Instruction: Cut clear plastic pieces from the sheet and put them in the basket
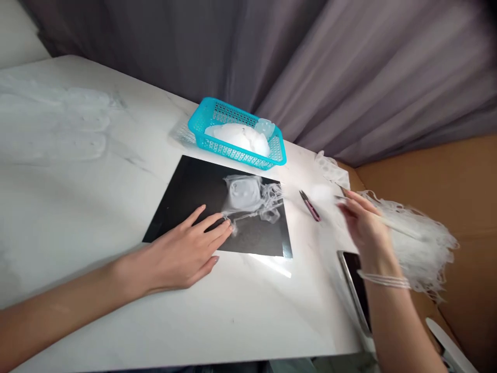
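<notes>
My left hand (202, 239) lies palm down with its fingers stretched over the lower part of a black sheet (186, 191). Its fingertips touch wispy white strands trailing from a thin translucent piece (244, 192), which has a rounded square middle and ragged, stringy edges. At the right, my right hand (367, 223) is raised and closed around a slim, pale tool with narrow tips (338, 197), probably tweezers; motion blurs it. Thread snips (309, 205) with a dark pink handle lie between the sheet and this hand. Behind the right hand hangs a heap of white shreds (419, 248).
A blue perforated basket (236, 152) holding white pieces (236, 134) stands behind the black sheet. A phone (355, 290) lies beneath my right wrist near the table's right edge. Faint translucent pieces (73, 124) rest at the far left. A grey curtain (252, 52) hangs behind the table.
</notes>
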The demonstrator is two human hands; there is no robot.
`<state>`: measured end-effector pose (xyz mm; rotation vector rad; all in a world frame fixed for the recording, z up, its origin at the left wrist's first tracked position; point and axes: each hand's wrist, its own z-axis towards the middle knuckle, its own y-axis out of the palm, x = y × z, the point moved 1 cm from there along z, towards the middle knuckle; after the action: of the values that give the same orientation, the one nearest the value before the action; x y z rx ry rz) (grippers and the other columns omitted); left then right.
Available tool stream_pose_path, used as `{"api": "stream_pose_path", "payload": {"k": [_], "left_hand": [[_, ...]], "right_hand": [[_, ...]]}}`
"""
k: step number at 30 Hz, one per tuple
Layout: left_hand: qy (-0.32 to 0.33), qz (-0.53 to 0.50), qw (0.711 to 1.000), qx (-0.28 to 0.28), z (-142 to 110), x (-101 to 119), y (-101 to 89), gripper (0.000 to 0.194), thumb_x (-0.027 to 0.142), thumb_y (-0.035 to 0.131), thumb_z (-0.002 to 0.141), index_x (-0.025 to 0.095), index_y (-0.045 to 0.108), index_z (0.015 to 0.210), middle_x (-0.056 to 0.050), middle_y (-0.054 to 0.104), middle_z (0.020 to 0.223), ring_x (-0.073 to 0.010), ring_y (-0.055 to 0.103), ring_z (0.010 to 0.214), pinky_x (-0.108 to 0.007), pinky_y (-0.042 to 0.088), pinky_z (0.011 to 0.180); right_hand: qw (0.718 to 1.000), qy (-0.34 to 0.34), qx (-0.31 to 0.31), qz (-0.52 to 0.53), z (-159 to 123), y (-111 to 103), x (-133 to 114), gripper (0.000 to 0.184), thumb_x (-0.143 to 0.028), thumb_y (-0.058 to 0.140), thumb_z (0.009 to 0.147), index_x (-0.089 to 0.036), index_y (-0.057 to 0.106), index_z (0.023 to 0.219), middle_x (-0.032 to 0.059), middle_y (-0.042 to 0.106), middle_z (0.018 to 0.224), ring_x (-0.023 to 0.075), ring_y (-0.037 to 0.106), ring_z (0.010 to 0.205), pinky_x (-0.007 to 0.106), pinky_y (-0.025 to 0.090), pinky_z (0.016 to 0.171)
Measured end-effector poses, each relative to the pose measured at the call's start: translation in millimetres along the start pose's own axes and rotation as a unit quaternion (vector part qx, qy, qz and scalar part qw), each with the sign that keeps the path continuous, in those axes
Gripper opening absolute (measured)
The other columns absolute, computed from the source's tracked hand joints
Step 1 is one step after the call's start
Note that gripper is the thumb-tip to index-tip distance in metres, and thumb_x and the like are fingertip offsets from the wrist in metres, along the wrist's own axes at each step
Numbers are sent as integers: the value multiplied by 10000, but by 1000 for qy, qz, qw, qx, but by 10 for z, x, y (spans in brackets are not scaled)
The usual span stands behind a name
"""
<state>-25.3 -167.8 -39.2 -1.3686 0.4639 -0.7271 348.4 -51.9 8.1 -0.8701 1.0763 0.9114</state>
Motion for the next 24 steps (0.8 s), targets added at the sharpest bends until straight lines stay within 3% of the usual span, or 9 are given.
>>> {"api": "stream_pose_path", "payload": {"k": [3, 5, 8, 10, 13, 16, 18, 20, 24], "left_hand": [[-4, -17, 1000, 5, -1, 8, 3, 493, 344, 419, 1004, 123, 492, 1438, -123, 560, 1442, -325, 463, 1347, -549, 245, 1175], [-8, -43, 999, 13, 2, 2, 12, 461, 336, 422, 1005, 122, 523, 1401, -128, 588, 1398, -326, 480, 1325, -562, 260, 1169], [-23, -132, 989, 59, 26, -13, -32, 346, 267, 413, 1007, 148, 641, 1239, -109, 648, 1268, -282, 532, 1256, -520, 331, 1145], [-68, -225, 965, 112, 51, -27, -112, 312, 232, 406, 1002, 166, 702, 1077, -100, 661, 1187, -246, 567, 1186, -449, 427, 1072], [-177, -434, 873, 138, 93, -42, -243, 268, 327, 503, 978, 192, 699, 1102, -93, 670, 1168, -238, 613, 1110, -404, 518, 952], [-191, -675, 708, 83, 136, -22, -311, 419, 424, 588, 942, 204, 633, 1296, -106, 687, 1232, -260, 639, 1133, -429, 528, 962], [-177, -760, 622, 69, 151, -11, -324, 412, 408, 597, 946, 177, 659, 1282, -115, 716, 1199, -249, 663, 1093, -424, 522, 969], [-197, -781, 587, 86, 147, -14, -321, 349, 368, 635, 933, 164, 713, 1205, -103, 755, 1106, -213, 690, 988, -399, 524, 951], [-225, -781, 571, 114, 108, -21, -326, 271, 344, 704, 891, 204, 762, 1116, -58, 787, 975, -178, 707, 880, -370, 543, 910]], "right_hand": [[996, 16, 87, 15, 256, -520, -45, 169, -180, 801, 672, -310, 694, 669, -22, 610, 641, 163, 623, 603, 372, 586, 761], [996, 40, 79, 34, 146, -539, -82, 178, -166, 786, 669, -311, 737, 760, -21, 647, 714, 143, 648, 647, 299, 591, 760], [993, 84, -11, 78, -280, -121, -200, 263, -193, 800, 647, -222, 756, 905, 10, 710, 810, 143, 690, 718, 272, 599, 738], [980, 113, -122, 111, -579, 292, -333, 276, -225, 781, 717, -224, 733, 989, 25, 746, 859, 160, 715, 793, 291, 598, 752], [941, 136, -262, 165, -887, 798, -555, 178, -263, 701, 822, -268, 707, 1000, 16, 776, 894, 179, 728, 812, 315, 598, 707], [930, 130, -307, 156, -1009, 1043, -677, 163, -299, 650, 850, -262, 680, 1005, 43, 787, 953, 214, 736, 807, 363, 599, 679], [931, 125, -309, 148, -1032, 1107, -678, 167, -307, 627, 857, -254, 671, 1010, 57, 787, 968, 226, 736, 825, 378, 598, 684], [929, 129, -309, 160, -1039, 1133, -643, 157, -295, 623, 859, -254, 676, 1001, 51, 788, 953, 218, 734, 829, 363, 594, 684], [919, 159, -304, 196, -1041, 1114, -590, 138, -261, 656, 851, -260, 705, 980, 29, 787, 920, 177, 720, 773, 306, 581, 653]]}}
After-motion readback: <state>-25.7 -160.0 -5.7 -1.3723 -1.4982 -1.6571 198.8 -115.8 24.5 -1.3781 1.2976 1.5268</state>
